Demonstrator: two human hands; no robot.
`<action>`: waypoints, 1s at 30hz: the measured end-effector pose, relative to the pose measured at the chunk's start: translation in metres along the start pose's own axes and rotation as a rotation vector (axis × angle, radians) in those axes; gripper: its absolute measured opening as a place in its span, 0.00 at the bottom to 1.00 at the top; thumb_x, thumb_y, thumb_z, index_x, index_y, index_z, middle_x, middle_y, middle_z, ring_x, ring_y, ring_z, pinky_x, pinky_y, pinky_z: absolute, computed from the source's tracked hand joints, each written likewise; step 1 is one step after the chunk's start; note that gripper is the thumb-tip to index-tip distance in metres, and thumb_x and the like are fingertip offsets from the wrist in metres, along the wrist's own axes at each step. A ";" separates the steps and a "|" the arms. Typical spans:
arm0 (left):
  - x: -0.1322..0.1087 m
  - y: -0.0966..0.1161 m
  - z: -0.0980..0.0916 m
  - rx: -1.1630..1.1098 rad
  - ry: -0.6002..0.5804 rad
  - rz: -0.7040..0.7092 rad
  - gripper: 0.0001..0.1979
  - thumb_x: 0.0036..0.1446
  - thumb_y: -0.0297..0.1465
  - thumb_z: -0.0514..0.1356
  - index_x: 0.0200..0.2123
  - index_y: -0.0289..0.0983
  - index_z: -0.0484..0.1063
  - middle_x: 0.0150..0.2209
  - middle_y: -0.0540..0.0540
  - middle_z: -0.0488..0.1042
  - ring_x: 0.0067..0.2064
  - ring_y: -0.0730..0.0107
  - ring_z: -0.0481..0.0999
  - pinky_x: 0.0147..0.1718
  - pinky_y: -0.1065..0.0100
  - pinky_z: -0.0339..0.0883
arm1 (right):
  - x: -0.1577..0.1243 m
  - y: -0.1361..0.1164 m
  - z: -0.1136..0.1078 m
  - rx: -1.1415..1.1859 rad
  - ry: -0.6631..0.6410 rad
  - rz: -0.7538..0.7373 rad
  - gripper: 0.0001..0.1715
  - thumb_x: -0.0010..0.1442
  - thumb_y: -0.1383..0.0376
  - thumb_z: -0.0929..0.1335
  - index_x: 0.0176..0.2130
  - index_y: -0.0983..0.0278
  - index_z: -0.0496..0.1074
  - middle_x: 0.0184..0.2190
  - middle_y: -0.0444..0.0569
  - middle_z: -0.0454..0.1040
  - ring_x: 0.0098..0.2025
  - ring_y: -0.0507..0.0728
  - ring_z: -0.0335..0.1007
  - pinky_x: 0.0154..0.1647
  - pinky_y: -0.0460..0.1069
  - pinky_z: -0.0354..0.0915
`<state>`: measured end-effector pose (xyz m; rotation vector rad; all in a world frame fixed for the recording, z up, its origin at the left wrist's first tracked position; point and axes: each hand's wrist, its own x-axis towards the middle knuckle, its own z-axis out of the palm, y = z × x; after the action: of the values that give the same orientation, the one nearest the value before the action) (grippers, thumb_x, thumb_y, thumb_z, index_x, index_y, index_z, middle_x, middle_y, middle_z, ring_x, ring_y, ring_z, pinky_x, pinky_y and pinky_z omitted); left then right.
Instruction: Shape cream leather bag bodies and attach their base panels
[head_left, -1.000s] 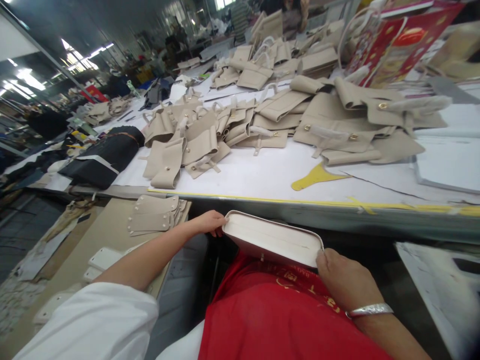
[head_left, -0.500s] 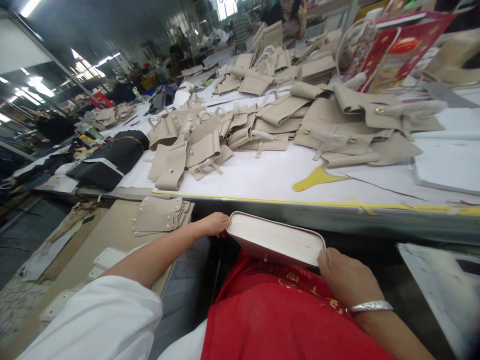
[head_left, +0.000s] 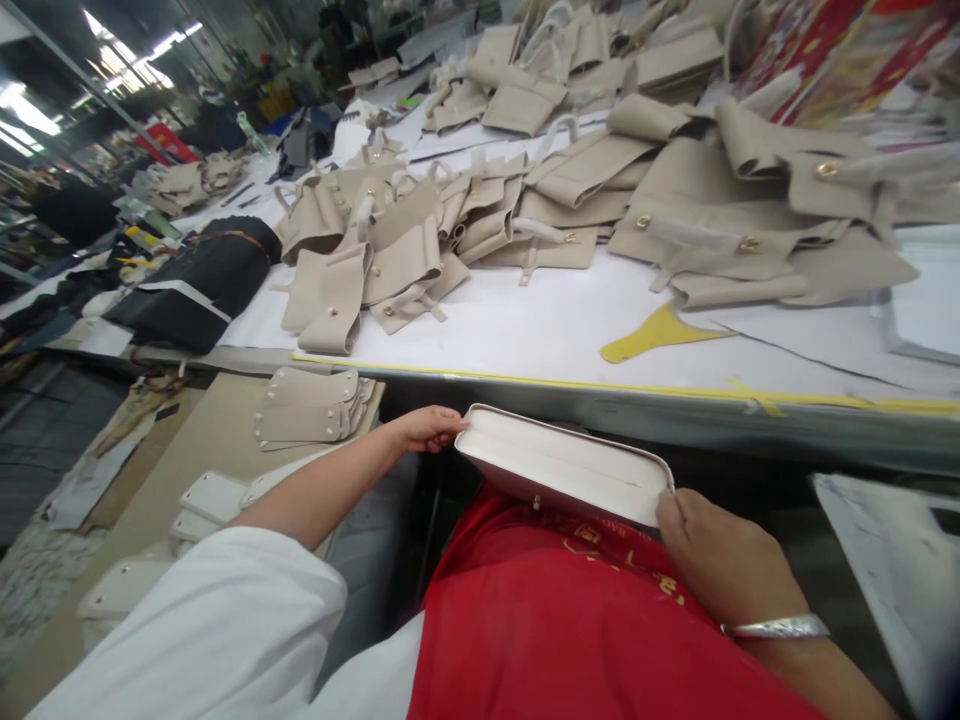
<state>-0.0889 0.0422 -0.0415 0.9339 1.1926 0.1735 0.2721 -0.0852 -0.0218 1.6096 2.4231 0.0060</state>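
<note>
A boxy cream bag [head_left: 562,460] with rounded corners and a dark-lined rim is held between my hands, close to my red apron. One narrow pale side faces up, and a small metal piece hangs at its lower edge. My left hand [head_left: 433,428] pinches the bag's left corner. At the right corner, my right hand [head_left: 724,550] grips it with the thumb along the edge; its other fingers are mostly hidden. Beyond the bag runs the front edge of a white worktable [head_left: 480,345].
Beige bag pieces [head_left: 405,245] with handles and gold fittings lie heaped on the table. A yellow piece [head_left: 652,335] rests near its edge, and a black bundle [head_left: 202,280] sits left. Stacked beige straps [head_left: 307,405] lie on a lower board [head_left: 225,430]. A pale panel [head_left: 877,560] stands right.
The view has shifted, so the table heap appears larger and higher. Both hands keep their hold on the bag, which stays near the apron at much the same tilt.
</note>
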 end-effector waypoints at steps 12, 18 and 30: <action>-0.007 0.005 0.009 0.137 0.210 0.140 0.25 0.41 0.50 0.62 0.18 0.37 0.55 0.14 0.58 0.52 0.15 0.84 0.49 0.13 0.77 0.41 | 0.003 -0.002 0.001 -0.033 0.036 0.001 0.10 0.56 0.74 0.59 0.28 0.66 0.67 0.25 0.50 0.64 0.22 0.54 0.65 0.18 0.47 0.36; -0.016 0.002 0.016 0.559 0.433 0.334 0.22 0.48 0.49 0.56 0.18 0.36 0.62 0.15 0.55 0.56 0.19 0.78 0.56 0.18 0.74 0.49 | 0.007 -0.018 -0.026 0.101 -0.118 0.280 0.13 0.61 0.68 0.57 0.30 0.67 0.67 0.26 0.50 0.70 0.25 0.54 0.68 0.19 0.47 0.42; 0.003 0.023 0.182 1.422 0.142 1.222 0.20 0.55 0.39 0.56 0.49 0.36 0.64 0.53 0.41 0.65 0.43 0.60 0.66 0.37 0.61 0.62 | 0.006 -0.028 -0.018 0.183 -0.050 0.478 0.17 0.63 0.65 0.55 0.30 0.66 0.67 0.25 0.50 0.72 0.28 0.54 0.69 0.24 0.48 0.48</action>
<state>0.0743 -0.0373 -0.0174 2.8781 0.5595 0.3616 0.2406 -0.0883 -0.0088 2.2030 1.9932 -0.1760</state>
